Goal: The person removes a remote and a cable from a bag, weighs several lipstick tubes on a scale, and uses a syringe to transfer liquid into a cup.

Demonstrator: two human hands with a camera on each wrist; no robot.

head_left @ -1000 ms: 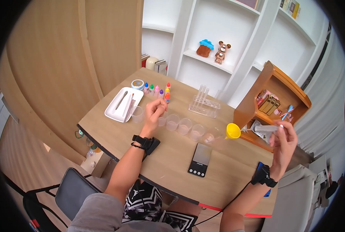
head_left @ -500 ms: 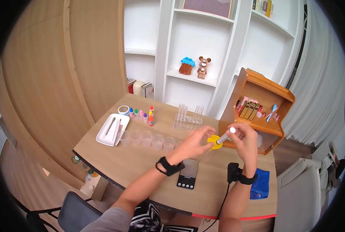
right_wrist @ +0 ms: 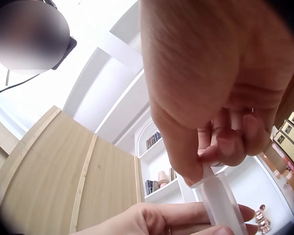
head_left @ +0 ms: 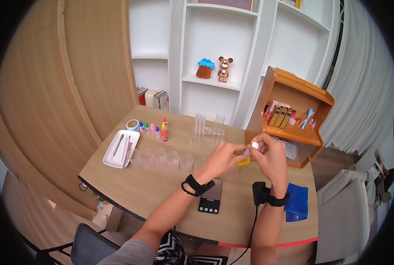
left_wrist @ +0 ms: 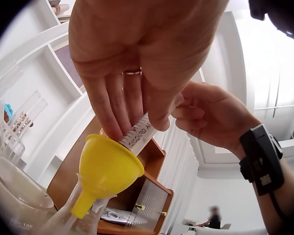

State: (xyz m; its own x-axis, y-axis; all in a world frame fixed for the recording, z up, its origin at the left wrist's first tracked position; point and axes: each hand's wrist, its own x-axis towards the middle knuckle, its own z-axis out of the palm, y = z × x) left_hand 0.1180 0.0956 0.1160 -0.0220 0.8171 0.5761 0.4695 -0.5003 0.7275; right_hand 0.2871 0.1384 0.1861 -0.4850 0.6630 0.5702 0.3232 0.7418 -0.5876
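Observation:
A yellow funnel (left_wrist: 110, 166) stands with its stem in the mouth of a clear vessel (left_wrist: 99, 204). Over the funnel slants a clear plastic syringe (left_wrist: 143, 132) with printed black markings, its tip hidden behind the funnel's rim. My left hand (head_left: 221, 160) pinches the barrel between thumb and fingers, and a ring shows on one finger in the left wrist view. At the syringe's upper end, my right hand (head_left: 271, 158) pinches the white plunger end (head_left: 255, 145). In the right wrist view the translucent barrel (right_wrist: 221, 205) lies between both hands.
A row of clear cups (head_left: 173, 161) runs left of my hands. Behind are a test tube rack (head_left: 208, 136) and small coloured bottles (head_left: 152, 129). A black scale (head_left: 210, 204) lies nearer, a blue cloth (head_left: 297, 198) to the right. A wooden cabinet (head_left: 261, 106) stands back right.
My right hand has brought the syringe leftward over the funnel. The left hand has crossed from the cups to the funnel and now pinches the syringe's barrel. The head view has shifted.

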